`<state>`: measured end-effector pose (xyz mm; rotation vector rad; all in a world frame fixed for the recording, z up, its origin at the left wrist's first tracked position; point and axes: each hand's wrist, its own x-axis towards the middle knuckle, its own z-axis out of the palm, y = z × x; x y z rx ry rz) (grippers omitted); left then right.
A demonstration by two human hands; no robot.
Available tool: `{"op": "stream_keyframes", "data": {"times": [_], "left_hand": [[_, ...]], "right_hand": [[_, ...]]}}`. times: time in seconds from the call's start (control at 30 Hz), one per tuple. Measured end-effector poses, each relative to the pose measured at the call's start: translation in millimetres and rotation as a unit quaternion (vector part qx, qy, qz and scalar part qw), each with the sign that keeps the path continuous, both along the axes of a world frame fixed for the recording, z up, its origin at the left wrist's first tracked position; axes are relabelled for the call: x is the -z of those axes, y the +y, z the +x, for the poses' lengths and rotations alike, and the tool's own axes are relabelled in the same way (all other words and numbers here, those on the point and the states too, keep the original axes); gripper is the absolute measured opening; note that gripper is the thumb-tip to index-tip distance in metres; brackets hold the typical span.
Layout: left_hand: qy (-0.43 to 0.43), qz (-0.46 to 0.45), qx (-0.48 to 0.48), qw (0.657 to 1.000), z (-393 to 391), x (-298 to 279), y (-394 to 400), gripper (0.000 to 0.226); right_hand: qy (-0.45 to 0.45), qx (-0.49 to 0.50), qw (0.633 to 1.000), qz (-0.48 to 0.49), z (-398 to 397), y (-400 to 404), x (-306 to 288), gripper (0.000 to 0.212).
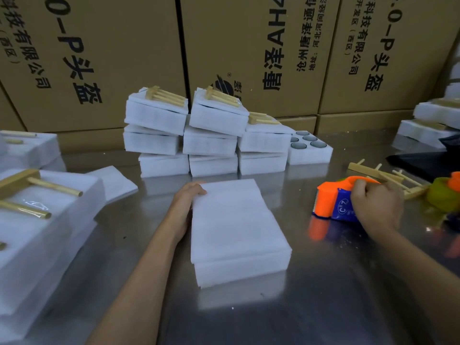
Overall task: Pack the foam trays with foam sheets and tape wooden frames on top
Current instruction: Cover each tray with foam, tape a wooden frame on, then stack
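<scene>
Down in the middle of the frame, a foam tray [242, 265] is lying on the shiny table [323, 307] with a foam sheet [234, 220] covering its top. Its long side is running from near me up toward the stacks at the back.

I am resting my left hand [185, 207] along the left edge of the foam sheet. The fingers are mostly straight and are pressing on the far left corner, not wrapped round anything.

Over on the right of the frame, my right hand [375, 207] is gripping the orange tape dispenser [334, 200]. The fingers are curled tight round its handle. The dispenser is sitting on the table, a little apart from the tray, to the right of it.

Just behind that hand, toward the upper right, loose wooden frames [373, 171] are lying on the table. I think one of these has to go on top of the sheet next, and my right hand is the nearer one to them. The tape would then have to travel left to reach the tray.

At the back, finished packs [211, 130] are piled up with wooden frames on top.
</scene>
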<state>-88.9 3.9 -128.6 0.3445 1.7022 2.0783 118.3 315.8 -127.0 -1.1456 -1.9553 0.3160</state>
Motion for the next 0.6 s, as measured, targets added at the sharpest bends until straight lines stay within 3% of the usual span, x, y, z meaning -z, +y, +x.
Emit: {"op": "stream_keyframes", "data": {"times": [0.3,0.47,0.6], "left_hand": [[0.009,-0.013,0.022,1.000,17.8,-0.9,8.3,0.045],[0.026,-0.012,0.015,0.999,25.5,0.2,4.9,0.039],[0.025,0.019,0.023,0.999,28.7,2.3,3.2,0.018]], "right_hand": [[0.111,-0.035,0.993,-0.019,15.5,0.3,-4.3,0.053],[0.103,-0.096,0.990,0.027,19.2,-18.6,6.7,0.049],[0.067,-0.132,0.987,0.054,23.2,-26.2,11.8,0.042]]}}
